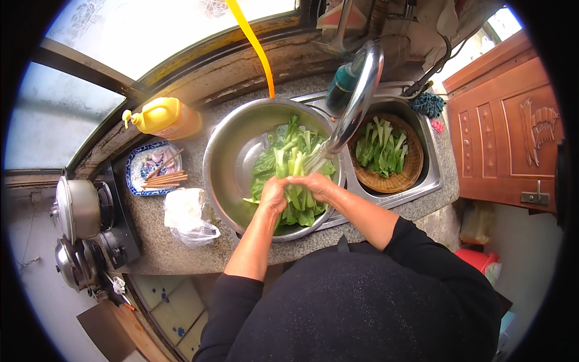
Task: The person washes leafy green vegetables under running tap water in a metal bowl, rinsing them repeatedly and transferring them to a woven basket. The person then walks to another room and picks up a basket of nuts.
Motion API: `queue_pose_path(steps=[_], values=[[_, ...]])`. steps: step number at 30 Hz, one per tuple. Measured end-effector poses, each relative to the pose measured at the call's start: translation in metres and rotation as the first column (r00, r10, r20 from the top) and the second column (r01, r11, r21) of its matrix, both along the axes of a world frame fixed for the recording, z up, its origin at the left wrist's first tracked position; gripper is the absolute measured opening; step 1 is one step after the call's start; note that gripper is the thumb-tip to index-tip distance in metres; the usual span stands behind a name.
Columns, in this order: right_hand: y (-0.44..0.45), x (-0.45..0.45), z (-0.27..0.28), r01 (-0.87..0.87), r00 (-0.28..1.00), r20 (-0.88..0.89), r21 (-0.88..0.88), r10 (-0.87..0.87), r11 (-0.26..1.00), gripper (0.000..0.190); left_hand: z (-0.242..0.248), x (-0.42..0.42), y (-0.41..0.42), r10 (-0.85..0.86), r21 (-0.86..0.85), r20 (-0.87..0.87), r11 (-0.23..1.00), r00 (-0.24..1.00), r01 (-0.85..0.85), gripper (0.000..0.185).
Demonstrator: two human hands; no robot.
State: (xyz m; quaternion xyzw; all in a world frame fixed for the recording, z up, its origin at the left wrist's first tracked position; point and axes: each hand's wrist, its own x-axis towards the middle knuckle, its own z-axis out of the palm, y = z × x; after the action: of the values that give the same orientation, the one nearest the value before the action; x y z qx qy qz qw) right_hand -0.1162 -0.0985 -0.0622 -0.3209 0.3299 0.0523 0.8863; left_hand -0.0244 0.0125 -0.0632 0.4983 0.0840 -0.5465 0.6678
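Observation:
Both of my hands grip leafy greens (289, 158) inside a large stainless steel basin (230, 131). My left hand (273, 194) closes round the pale stems from the left. From the right, my right hand (316, 184) holds the same bunch, its thumb side touching the left hand. Water runs from the chrome faucet (373, 77) onto the greens close to my right hand. More greens lie loose around and below my hands in the basin. In the right sink bowl, a woven basket (384, 183) holds a separate pile of greens (382, 147).
Left of the basin are a yellow pump bottle (163, 117), a blue-rimmed plate (131, 169) with food and chopsticks, and a white plastic bag (187, 217). Metal pots (81, 208) stand far left. A teal bottle (339, 90) is behind the faucet; a wooden door (506, 131) is at right.

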Motion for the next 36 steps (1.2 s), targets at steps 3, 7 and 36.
queue_pose_path(steps=[3,7,36], values=[[-0.010,-0.003,0.006,0.117,0.991,0.053,0.100,-0.123,0.988,0.032,0.018,0.007,0.003,-0.013,-0.041,-0.050,0.999,0.999,0.011,0.032],[-0.044,-0.017,-0.016,0.151,0.978,0.097,0.264,-0.182,0.953,0.029,0.032,0.018,0.011,-0.202,0.147,0.095,0.971,0.975,0.187,0.036],[-0.008,-0.034,0.010,0.338,0.934,0.066,0.155,-0.351,0.928,0.028,0.072,-0.053,-0.024,-0.683,0.587,0.715,0.704,0.152,0.399,0.041]])
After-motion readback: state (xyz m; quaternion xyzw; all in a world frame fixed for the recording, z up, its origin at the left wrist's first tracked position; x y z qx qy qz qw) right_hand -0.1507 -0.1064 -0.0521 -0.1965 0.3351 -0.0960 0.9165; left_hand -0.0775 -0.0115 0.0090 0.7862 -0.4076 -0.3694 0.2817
